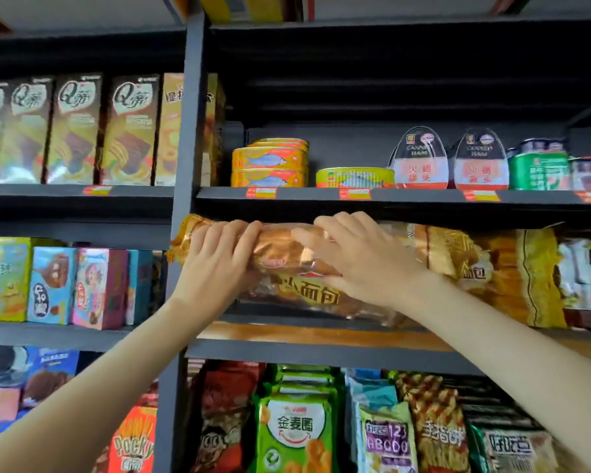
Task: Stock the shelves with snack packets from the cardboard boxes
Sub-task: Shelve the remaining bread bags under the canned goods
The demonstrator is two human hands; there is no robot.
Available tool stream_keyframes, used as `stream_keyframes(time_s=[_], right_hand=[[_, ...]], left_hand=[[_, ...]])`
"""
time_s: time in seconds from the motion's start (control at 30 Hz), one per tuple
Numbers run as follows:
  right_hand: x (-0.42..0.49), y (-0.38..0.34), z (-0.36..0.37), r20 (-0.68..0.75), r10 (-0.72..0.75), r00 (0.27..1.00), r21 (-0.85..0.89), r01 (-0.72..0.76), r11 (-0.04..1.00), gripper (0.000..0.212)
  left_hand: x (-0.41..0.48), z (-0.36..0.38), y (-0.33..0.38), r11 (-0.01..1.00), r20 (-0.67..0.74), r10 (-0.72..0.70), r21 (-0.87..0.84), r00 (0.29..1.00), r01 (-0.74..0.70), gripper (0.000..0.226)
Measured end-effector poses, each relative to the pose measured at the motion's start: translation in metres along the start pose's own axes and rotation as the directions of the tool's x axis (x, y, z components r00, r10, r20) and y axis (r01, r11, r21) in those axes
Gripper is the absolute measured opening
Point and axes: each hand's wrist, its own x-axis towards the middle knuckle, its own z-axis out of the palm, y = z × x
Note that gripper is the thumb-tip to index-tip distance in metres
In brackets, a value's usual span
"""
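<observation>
Just under the front edge of the shelf above, a golden bread packet lies lengthwise on top of a second bread packet on the middle shelf. The left hand grips its left part, fingers close together and curled over the top. The right hand lies flat on its middle, its fingers straight, slightly spread and pressing on the wrapper, not hooked round it.

Above both sets of fingertips there is barely any room: they sit almost against the underside of that upper shelf. Left of the left fingers the packet's crimped end overlaps the dark upright post. Right of the right fingers at least two more bread packets fill the row, so no free width shows there. Below the wrists the middle shelf's orange lip is bare.

On the shelf above the fingers stand orange fish tins, two stacked in front with more behind, one flat green-and-yellow tin and two oval ham tins, with wide dark headroom over them. Beyond the post, up and left of the left fingers, four brown-and-gold boxes stand in a row, the leftmost cut off by the frame.
</observation>
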Motion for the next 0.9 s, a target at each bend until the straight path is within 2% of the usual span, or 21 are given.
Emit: stream_keyframes(time_s=[0.17, 0.27, 0.33, 0.4, 0.53, 0.63, 0.7, 0.73, 0.77, 0.8, 0.87, 0.9], right_hand=[[0.006, 0.015, 0.026, -0.131, -0.057, 0.99, -0.077, 0.047, 0.996, 0.074], [0.004, 0.018, 0.051, -0.135, -0.063, 0.989, -0.032, 0.059, 0.998, 0.071], [-0.001, 0.017, 0.072, -0.08, -0.054, 0.995, 0.013, 0.055, 0.998, 0.074], [-0.007, 0.016, 0.096, 0.005, -0.022, 1.0, 0.044, 0.022, 0.999, 0.078], [-0.003, 0.022, 0.145, 0.13, 0.082, 0.988, 0.035, -0.087, 0.996, 0.078], [0.009, 0.028, 0.173, 0.182, 0.174, 0.968, -0.035, -0.17, 0.985, 0.08], [0.014, 0.029, 0.189, 0.288, 0.182, 0.94, -0.094, -0.161, 0.982, 0.095], [0.012, 0.03, 0.2, 0.375, 0.158, 0.914, -0.098, -0.13, 0.987, 0.103], [0.01, 0.032, 0.211, 0.488, 0.125, 0.864, -0.065, -0.107, 0.992, 0.108], [0.008, 0.033, 0.219, 0.616, 0.09, 0.782, -0.021, -0.098, 0.995, 0.113], [0.005, 0.036, 0.233, 0.77, 0.034, 0.638, 0.031, -0.091, 0.995, 0.121], [0.003, 0.038, 0.241, 0.799, 0.03, 0.601, 0.048, -0.114, 0.992, 0.122]], left_hand=[[0.003, 0.009, -0.002, 0.996, -0.184, -0.025, 0.08, 0.983, 0.041, 0.052], [0.001, 0.022, -0.003, 0.995, -0.168, 0.0, 0.098, 0.986, 0.016, 0.053], [-0.005, 0.036, -0.002, 0.995, -0.088, 0.039, 0.097, 0.995, -0.03, 0.055], [-0.01, 0.054, 0.0, 0.995, 0.055, 0.07, 0.067, 0.996, -0.073, 0.06], [0.003, 0.096, 0.002, 1.0, 0.369, 0.003, 0.009, 0.929, -0.007, 0.08], [0.017, 0.132, 0.003, 0.996, 0.483, -0.092, 0.026, 0.871, 0.09, 0.085], [0.019, 0.155, 0.004, 0.996, 0.512, -0.09, 0.052, 0.854, 0.074, 0.087], [0.018, 0.166, 0.006, 0.999, 0.551, -0.045, 0.035, 0.833, 0.031, 0.089], [0.015, 0.177, 0.009, 0.999, 0.617, 0.034, -0.015, 0.786, -0.031, 0.093], [0.012, 0.186, 0.011, 0.991, 0.703, 0.13, -0.082, 0.699, -0.102, 0.099], [0.003, 0.201, 0.015, 0.963, 0.858, 0.256, -0.189, 0.446, -0.191, 0.113], [-0.001, 0.209, 0.015, 0.955, 0.892, 0.27, -0.202, 0.363, -0.216, 0.118]])
